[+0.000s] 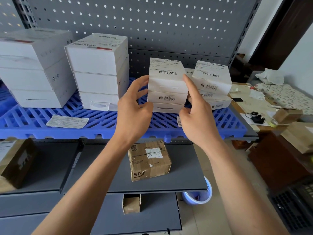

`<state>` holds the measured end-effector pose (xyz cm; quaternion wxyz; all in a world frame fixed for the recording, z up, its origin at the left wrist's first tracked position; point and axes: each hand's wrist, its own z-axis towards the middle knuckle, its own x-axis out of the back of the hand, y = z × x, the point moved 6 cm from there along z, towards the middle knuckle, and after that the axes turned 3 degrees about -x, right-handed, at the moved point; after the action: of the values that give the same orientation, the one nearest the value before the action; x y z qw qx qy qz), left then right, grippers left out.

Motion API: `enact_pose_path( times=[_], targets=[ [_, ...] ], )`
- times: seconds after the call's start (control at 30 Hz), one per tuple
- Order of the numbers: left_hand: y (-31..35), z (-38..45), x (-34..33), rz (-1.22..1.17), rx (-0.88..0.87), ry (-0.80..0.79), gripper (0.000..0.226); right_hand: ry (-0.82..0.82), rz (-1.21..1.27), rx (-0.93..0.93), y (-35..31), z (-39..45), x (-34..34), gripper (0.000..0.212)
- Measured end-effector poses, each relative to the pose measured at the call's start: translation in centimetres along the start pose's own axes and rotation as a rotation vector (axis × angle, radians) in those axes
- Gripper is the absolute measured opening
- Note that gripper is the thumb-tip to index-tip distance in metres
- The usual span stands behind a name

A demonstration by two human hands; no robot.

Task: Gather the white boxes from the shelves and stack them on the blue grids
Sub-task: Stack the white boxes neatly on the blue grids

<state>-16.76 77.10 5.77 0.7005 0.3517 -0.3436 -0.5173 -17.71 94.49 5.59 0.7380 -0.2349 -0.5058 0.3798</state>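
nearest, a brown carton (149, 161) is seen on a grey lower shelf (177, 180). above it, the middle stack of white boxes (167, 87) is flanked on the blue grid (108, 128) by the left hand (133, 107) and right hand (196, 107), fingers loosely spread against its sides, not clenched. four stacks are already placed, so the task appears well advanced. behind, a grey pegboard (152, 22) is visible, and a cluttered table (254, 106) to the right.

Centre frame, the left hand (135, 106) and right hand (196, 107) bracket a three-high stack of white boxes (167, 87) on the blue grid (101, 128), fingers touching its sides. More white stacks stand left and right; a brown carton (149, 161) sits below on the grey shelf (183, 177).
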Motion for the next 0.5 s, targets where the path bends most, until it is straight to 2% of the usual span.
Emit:
enact_pose_path(
  times=[0.3, 0.5],
  targets=[
    [0.30, -0.13, 0.01, 0.031, -0.005, 0.019, 0.067, 0.020, 0.040, -0.008, -0.22, 0.05, -0.36, 0.087],
    [0.25, -0.12, -0.17, 0.050, -0.051, 0.020, 0.064, 0.066, 0.016, 0.009, -0.76, 0.02, -0.22, 0.076]
  ],
)
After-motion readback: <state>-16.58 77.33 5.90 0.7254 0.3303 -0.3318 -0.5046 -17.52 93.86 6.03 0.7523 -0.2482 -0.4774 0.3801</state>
